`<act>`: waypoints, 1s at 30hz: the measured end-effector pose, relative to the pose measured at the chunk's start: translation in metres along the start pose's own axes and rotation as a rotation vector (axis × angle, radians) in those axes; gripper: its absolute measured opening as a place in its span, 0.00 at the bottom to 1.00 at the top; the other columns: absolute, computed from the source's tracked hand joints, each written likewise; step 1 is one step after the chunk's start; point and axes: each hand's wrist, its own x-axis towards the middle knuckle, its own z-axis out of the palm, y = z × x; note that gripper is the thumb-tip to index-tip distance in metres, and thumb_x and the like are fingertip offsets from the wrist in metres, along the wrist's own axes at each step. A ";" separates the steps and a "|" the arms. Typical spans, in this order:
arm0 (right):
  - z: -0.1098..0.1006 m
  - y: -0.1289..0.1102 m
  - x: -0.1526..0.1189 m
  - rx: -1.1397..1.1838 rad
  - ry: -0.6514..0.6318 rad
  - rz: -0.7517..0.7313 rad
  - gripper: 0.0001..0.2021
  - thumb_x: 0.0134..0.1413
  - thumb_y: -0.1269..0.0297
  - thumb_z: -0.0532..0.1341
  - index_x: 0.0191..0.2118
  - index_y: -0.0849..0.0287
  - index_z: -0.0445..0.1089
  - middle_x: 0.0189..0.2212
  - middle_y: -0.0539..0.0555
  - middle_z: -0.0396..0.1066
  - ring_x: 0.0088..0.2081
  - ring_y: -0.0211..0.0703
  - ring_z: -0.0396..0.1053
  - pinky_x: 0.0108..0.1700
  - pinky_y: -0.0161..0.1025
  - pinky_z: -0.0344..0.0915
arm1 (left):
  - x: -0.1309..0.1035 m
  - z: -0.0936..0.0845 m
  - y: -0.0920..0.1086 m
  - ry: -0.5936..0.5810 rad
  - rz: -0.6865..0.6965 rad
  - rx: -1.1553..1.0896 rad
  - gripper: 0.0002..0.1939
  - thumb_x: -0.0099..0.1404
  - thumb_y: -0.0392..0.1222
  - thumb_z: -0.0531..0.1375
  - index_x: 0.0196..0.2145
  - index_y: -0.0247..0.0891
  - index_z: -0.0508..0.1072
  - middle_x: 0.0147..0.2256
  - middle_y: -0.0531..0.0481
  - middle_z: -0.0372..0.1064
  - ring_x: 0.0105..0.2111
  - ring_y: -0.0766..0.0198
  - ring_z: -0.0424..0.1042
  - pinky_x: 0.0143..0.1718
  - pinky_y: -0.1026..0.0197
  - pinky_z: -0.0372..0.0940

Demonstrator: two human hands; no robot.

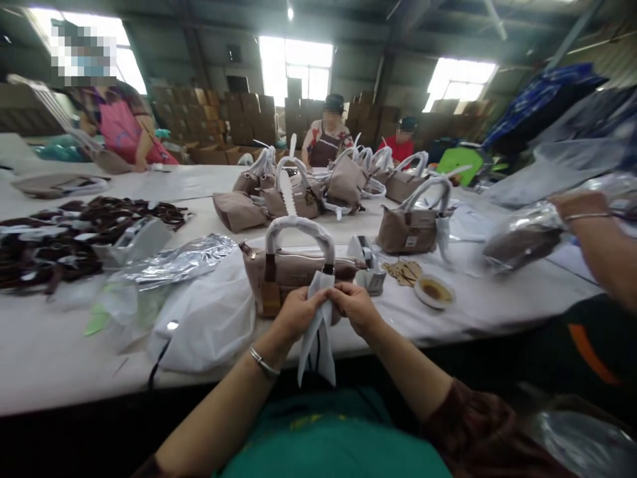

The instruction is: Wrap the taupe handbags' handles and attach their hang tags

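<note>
Wearing green cloth (338, 445), closest of all, and pinching a white strip (322, 332) between left hand (300, 311) and right hand (355, 309)! Dangling its two pointed tails downward, long axis near vertical, past the edge of the table (74, 358). Facing a taupe handbag (298, 264), set just beyond on the tabletop, stretched left to right, wrapped handle (301, 223) arching up. Can't see its lower middle, blocked by hands and strip; can't make out the exact fingertip grip.

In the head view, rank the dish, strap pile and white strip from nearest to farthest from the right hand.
1. White strip: at the right hand's fingertips.
2. Dish: to the right.
3. Strap pile: far left.
</note>
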 end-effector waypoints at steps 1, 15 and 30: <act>0.001 0.001 0.001 0.054 -0.010 0.024 0.22 0.37 0.46 0.72 0.26 0.62 0.71 0.13 0.44 0.58 0.16 0.31 0.50 0.19 0.33 0.45 | -0.001 0.001 0.000 0.006 -0.003 -0.008 0.27 0.51 0.60 0.69 0.32 0.29 0.73 0.25 0.48 0.70 0.22 0.67 0.65 0.23 0.65 0.60; -0.003 0.013 -0.002 0.003 0.143 -0.033 0.18 0.40 0.49 0.70 0.25 0.61 0.72 0.14 0.45 0.58 0.17 0.32 0.50 0.20 0.35 0.45 | -0.046 -0.009 -0.046 -0.164 -0.254 -0.240 0.33 0.51 0.64 0.68 0.39 0.29 0.74 0.29 0.45 0.73 0.25 0.64 0.70 0.28 0.63 0.65; 0.003 0.066 -0.058 -0.005 -0.119 0.042 0.18 0.52 0.48 0.65 0.39 0.59 0.76 0.31 0.51 0.74 0.34 0.43 0.68 0.40 0.39 0.66 | -0.046 0.002 -0.072 0.072 -0.085 0.043 0.26 0.56 0.58 0.64 0.42 0.31 0.75 0.31 0.47 0.74 0.31 0.60 0.71 0.31 0.63 0.65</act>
